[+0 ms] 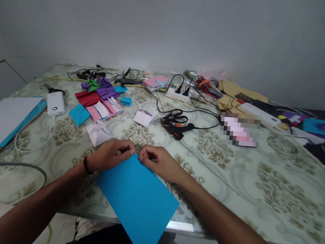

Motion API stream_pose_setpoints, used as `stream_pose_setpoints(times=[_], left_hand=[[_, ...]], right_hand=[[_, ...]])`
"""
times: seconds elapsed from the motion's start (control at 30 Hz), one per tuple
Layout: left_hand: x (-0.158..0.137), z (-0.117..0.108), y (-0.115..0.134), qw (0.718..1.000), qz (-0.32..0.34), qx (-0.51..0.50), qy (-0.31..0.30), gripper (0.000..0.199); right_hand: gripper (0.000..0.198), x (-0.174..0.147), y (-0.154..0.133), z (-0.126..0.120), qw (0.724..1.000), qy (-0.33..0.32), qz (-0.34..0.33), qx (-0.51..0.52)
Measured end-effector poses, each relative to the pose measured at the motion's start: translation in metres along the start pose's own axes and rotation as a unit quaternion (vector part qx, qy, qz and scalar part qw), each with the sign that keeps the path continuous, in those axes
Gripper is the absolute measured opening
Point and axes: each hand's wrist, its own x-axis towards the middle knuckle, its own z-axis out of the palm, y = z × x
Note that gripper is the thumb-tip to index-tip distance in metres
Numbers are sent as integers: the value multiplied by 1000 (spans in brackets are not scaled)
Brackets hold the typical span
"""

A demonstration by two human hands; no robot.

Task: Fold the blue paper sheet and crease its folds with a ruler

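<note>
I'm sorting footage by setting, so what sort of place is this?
Probably a papercraft workspace, though whether at home or in a workshop I can't tell. A blue rectangular sheet of paper, a black plastic glue gun and folded purple paper pieces suggest it.

Head view: forward, downward, close over hands, table.

Two hands, one held blue sheet, one bracelet, one power bank.
</note>
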Motion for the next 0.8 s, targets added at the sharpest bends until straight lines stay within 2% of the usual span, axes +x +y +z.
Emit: stream_pose_setpoints(times=[0.17,0.4,0.6,0.8], left_hand=[[1,7,-1,1000,4,2,-18,22],[-1,-2,0,1000,12,-8,11,26],[-1,2,-2,1000,12,0,-9,19],[-1,0,-6,1000,8,-15,-14,20]], right_hand=[[12,0,-1,1,1000,-8,-2,4],[15,0,-4,-1,1000,-11,-6,9],[9,-1,-3,0,1000,-22,-11,8],[7,-2,0,-1,999,-36,-25,0]])
